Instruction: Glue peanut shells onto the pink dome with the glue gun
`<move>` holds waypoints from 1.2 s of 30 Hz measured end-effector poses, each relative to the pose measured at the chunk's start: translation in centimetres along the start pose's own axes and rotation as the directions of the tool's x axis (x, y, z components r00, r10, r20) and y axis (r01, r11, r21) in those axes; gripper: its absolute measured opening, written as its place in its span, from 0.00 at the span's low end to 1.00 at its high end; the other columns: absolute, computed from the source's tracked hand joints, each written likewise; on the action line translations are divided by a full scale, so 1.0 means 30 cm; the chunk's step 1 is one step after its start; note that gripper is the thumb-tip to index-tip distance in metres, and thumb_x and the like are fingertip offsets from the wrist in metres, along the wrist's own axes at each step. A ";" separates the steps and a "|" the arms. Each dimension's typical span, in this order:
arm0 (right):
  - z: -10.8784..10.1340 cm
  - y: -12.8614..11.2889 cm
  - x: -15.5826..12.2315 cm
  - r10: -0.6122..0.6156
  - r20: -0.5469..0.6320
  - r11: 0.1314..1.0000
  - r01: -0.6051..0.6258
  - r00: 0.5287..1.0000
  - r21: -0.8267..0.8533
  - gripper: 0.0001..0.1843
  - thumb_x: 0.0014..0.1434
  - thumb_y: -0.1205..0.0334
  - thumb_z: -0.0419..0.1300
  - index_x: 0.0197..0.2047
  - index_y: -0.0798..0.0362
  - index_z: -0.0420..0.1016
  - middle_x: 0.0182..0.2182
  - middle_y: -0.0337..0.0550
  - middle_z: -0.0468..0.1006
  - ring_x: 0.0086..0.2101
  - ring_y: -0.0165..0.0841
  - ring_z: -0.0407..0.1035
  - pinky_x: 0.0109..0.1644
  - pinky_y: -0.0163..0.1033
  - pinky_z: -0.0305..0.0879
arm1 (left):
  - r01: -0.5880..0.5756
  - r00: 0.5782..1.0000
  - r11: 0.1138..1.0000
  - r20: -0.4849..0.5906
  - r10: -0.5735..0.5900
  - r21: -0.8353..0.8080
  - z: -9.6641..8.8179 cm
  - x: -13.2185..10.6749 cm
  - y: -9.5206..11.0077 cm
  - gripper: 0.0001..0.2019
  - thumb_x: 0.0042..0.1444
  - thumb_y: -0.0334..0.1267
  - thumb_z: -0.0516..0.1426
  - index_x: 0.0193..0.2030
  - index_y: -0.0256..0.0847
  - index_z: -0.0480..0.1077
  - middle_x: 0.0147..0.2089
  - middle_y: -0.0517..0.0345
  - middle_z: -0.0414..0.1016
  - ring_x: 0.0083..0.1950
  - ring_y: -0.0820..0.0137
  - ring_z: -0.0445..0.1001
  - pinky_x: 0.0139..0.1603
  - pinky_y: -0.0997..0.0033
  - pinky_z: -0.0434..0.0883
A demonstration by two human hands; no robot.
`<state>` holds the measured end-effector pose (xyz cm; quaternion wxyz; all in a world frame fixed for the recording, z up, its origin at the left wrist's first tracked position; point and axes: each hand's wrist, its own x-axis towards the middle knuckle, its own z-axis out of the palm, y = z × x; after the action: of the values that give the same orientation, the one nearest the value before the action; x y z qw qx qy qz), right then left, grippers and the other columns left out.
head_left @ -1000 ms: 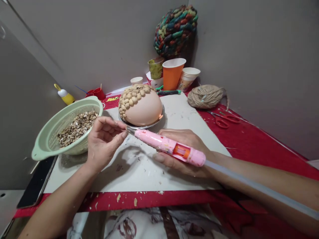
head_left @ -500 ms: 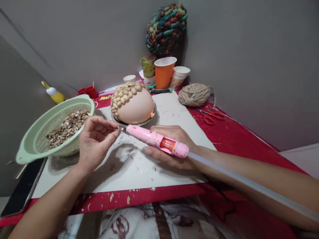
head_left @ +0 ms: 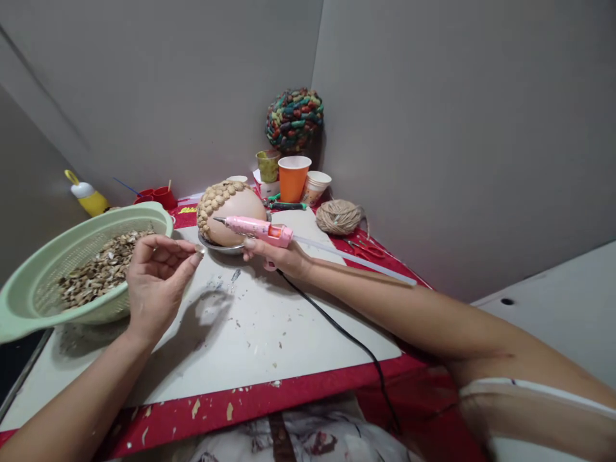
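My left hand (head_left: 156,282) pinches a small shell piece (head_left: 199,250) between thumb and fingertips, just right of a green colander (head_left: 103,223) heaped with brown shells (head_left: 99,273). My right hand (head_left: 282,258) is wrapped around a pink hot glue gun (head_left: 248,227), whose nozzle points left. A clear glue stick (head_left: 356,260) sticks out of its back end. Behind the gun, a peach-coloured balloon (head_left: 243,206) rests in a metal bowl (head_left: 219,249). Rows of tan shells (head_left: 209,204) cover the balloon's upper left side. The gun's nozzle overlaps the balloon in view; contact cannot be told.
At the back stand an orange paper cup (head_left: 294,183), stacked paper cups (head_left: 316,186) and a multicoloured ball (head_left: 295,120). Twine (head_left: 339,217) and red-handled scissors (head_left: 368,249) lie right. The gun's black cord (head_left: 337,326) crosses the white board (head_left: 289,333) to the front edge.
The glue gun has pulled away from the shell piece, moving up and away from me. My left hand still pinches the piece. The whole view has shifted.
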<state>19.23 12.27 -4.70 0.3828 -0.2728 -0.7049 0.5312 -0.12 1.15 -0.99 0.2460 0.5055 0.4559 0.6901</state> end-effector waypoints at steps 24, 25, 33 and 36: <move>-0.051 -0.100 -0.095 -0.488 0.272 0.679 0.557 0.829 -0.479 0.23 0.68 0.49 0.58 0.25 0.53 0.61 0.21 0.34 0.60 0.22 0.25 0.53 0.28 0.36 0.50 | -0.005 0.997 0.998 0.075 0.001 0.059 0.003 0.018 -0.096 0.19 0.45 0.33 0.73 0.38 0.46 0.69 0.37 0.61 0.81 0.37 0.72 0.79 0.43 0.73 0.79; -0.048 -0.097 -0.098 -0.488 0.266 0.677 0.553 0.832 -0.485 0.24 0.67 0.48 0.57 0.25 0.53 0.61 0.21 0.33 0.60 0.22 0.25 0.52 0.28 0.36 0.49 | -0.008 0.997 0.998 0.076 0.003 0.055 0.003 0.019 -0.097 0.19 0.45 0.33 0.73 0.38 0.45 0.69 0.36 0.61 0.81 0.37 0.73 0.79 0.42 0.74 0.79; -0.034 -0.097 -0.105 -0.421 0.284 0.684 0.507 0.862 -0.524 0.25 0.68 0.44 0.54 0.25 0.53 0.60 0.22 0.34 0.60 0.24 0.25 0.52 0.31 0.36 0.50 | -0.005 0.995 1.000 0.097 0.004 0.009 0.008 0.024 -0.093 0.19 0.45 0.31 0.73 0.38 0.42 0.69 0.35 0.61 0.81 0.36 0.76 0.79 0.41 0.79 0.78; -0.036 -0.099 -0.103 -0.407 0.306 0.668 0.509 0.861 -0.543 0.26 0.68 0.44 0.53 0.25 0.52 0.60 0.22 0.34 0.61 0.23 0.26 0.51 0.30 0.36 0.49 | -0.003 0.993 1.000 0.115 0.002 0.012 0.006 0.021 -0.097 0.18 0.46 0.30 0.72 0.39 0.43 0.69 0.36 0.61 0.82 0.37 0.76 0.79 0.42 0.79 0.78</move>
<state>21.91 9.56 -2.49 0.3387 -0.1512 -0.9105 0.1825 -0.53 3.07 -3.25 0.2679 0.5462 0.4445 0.6575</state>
